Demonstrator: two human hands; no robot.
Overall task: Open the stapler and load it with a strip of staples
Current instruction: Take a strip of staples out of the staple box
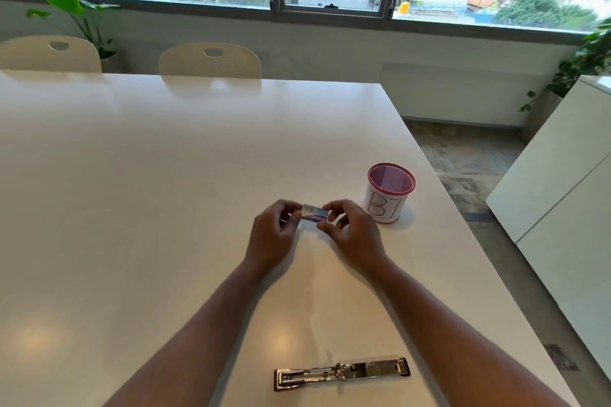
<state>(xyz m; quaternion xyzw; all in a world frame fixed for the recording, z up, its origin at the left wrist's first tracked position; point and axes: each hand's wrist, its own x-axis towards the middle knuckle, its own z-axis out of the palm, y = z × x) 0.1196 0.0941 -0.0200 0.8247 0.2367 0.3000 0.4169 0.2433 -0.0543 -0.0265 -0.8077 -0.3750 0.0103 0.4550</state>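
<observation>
While both hands work at the small purple box point(314, 213) held above the tabletop point(132, 192), the stapler point(342, 373) lies flat and swung fully open near the front edge, well apart from them. The left hand point(269, 236) pinches the box's left end with curled fingers; the right hand point(353, 231) grips its right end between thumb and forefinger. It is probably the staple box, though the view is too blurred to read its print. A hard tug could spill strips across the tabletop or snap one into short pieces that jam the channel. A forearm could also knock the stapler off the edge. On the pink-rimmed cup point(386, 195) a paper wrap reads roughly "BI"
</observation>
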